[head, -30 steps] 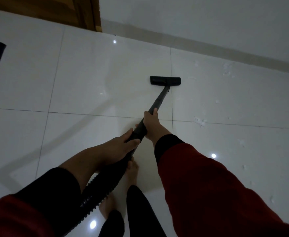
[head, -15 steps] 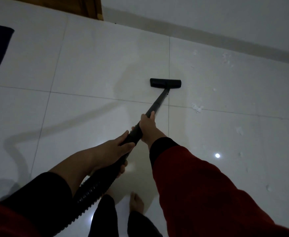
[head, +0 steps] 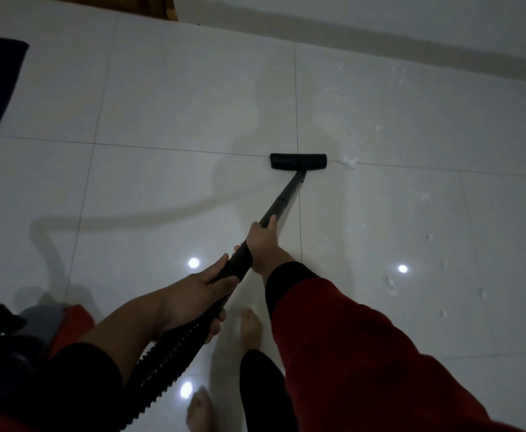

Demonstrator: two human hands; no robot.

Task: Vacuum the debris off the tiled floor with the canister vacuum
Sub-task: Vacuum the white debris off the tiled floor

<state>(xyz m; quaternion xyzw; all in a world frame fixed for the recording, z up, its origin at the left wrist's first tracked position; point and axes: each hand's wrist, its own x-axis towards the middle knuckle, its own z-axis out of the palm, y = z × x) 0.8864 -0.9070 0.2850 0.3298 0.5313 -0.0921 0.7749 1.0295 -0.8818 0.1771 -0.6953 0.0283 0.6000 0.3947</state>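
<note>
Floor nozzle (head: 298, 161): black, flat on the white tiled floor (head: 168, 98) across a grout line. White debris clump (head: 348, 161): just beside its right end; smaller flecks (head: 389, 281) scattered further right. Wand (head: 282, 202): gripped by the closed right hand (head: 263, 243). Ribbed hose (head: 174, 353): clasped at its cuff by the left hand (head: 197, 293). Canister vacuum (head: 21, 335): seen at lower left, grey and red.
</note>
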